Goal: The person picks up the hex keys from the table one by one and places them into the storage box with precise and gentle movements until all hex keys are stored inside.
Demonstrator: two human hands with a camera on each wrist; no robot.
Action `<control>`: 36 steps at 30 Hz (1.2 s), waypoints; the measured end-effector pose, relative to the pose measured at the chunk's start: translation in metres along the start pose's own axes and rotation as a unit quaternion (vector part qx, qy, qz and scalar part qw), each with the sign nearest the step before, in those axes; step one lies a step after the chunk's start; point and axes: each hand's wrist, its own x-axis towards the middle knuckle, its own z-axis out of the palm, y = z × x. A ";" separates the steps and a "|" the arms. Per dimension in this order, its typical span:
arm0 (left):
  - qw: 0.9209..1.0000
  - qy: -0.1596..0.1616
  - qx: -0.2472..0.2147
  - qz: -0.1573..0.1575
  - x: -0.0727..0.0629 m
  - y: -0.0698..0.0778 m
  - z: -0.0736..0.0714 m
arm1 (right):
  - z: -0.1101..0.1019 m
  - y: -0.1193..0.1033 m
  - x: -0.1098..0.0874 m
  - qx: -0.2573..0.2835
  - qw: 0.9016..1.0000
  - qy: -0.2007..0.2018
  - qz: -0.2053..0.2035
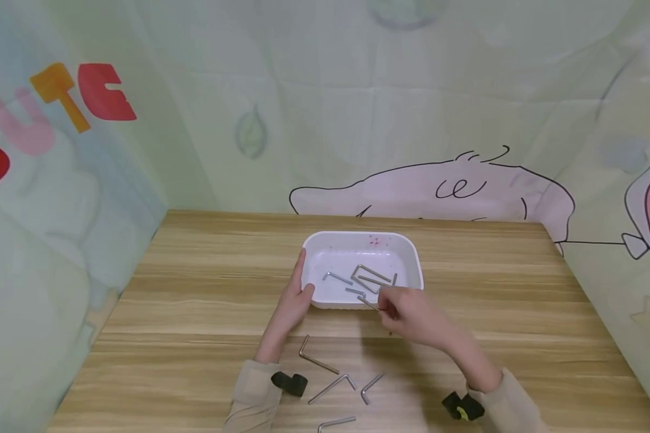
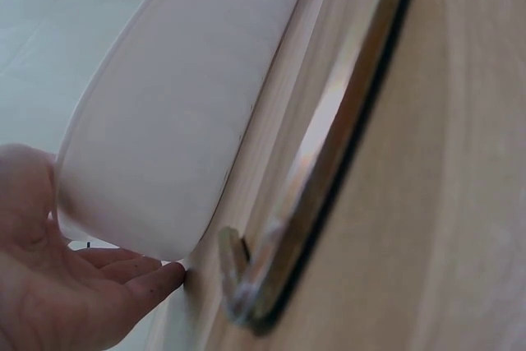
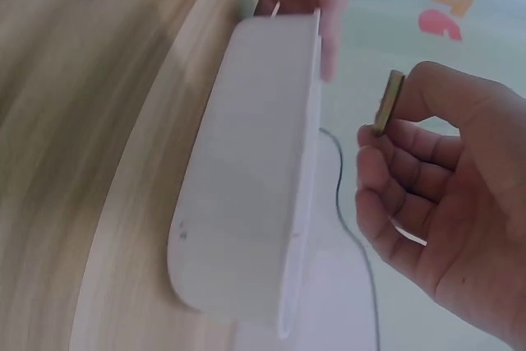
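A white plastic tray (image 1: 336,245) stands on the table with several hex keys (image 1: 371,274) lying in it. My left hand (image 1: 292,300) grips the tray's left end, thumb at the near rim and fingers along the side. Above the tray's near right rim, my right hand (image 1: 417,317) pinches a hex key (image 3: 389,103) between thumb and index finger. One end of that key slants over the near rim in the head view. The right hand's other fingers are curled, as the right wrist view shows.
Closer to me lie several more hex keys: a bronze one (image 1: 318,362), two silver ones (image 1: 333,388) (image 1: 371,388) and another silver one (image 1: 337,422) at the bottom edge. Behind the wooden table (image 1: 211,270) hangs a printed cloth (image 1: 325,120).
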 end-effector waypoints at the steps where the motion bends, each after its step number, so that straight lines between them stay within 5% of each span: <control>1: 1.000 0.000 -0.001 0.000 0.000 0.000 0.000 | -0.001 0.003 0.002 0.008 1.000 0.000 0.005; 17: 1.000 -0.001 -0.004 -0.001 0.000 0.000 -0.001 | -0.009 0.022 0.015 0.021 0.997 -0.004 0.071; 36: 1.000 -0.001 0.008 -0.004 0.001 -0.001 0.000 | -0.018 0.042 0.031 0.002 0.998 -0.007 0.065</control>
